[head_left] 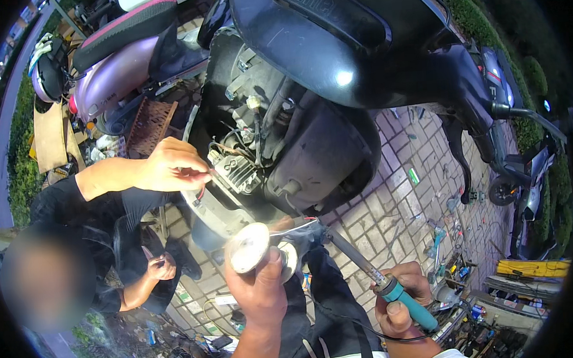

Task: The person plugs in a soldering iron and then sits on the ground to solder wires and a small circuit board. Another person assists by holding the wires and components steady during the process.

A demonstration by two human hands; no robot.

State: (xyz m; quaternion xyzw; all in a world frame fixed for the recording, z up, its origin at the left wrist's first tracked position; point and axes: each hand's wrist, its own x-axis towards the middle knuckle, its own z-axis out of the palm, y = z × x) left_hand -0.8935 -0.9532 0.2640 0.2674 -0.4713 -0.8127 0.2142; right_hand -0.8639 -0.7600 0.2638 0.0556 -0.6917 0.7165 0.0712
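My left hand [263, 297] grips a white spool of solder wire [250, 247], thumb against its side. A thin silvery strand of solder [297, 229] runs rightward from the spool toward the hot end of a soldering iron [355, 256]. Around the iron's teal handle my right hand [419, 281] is closed, and the metal shaft points up and left. Thin smoke hangs about the spool. Close to the tip shows a short red wire [310, 218]; what exactly the tip touches is too small to tell. Just beyond is the opened scooter body [324, 157].
At left, a person's hand [175, 164] touches near a finned metal module [237, 172] with wires; their other hand [161, 268] is lower. A purple scooter [115, 71] stands behind. Tools and parts litter the paving [391, 206]. A dark cord [352, 319] trails from the iron.
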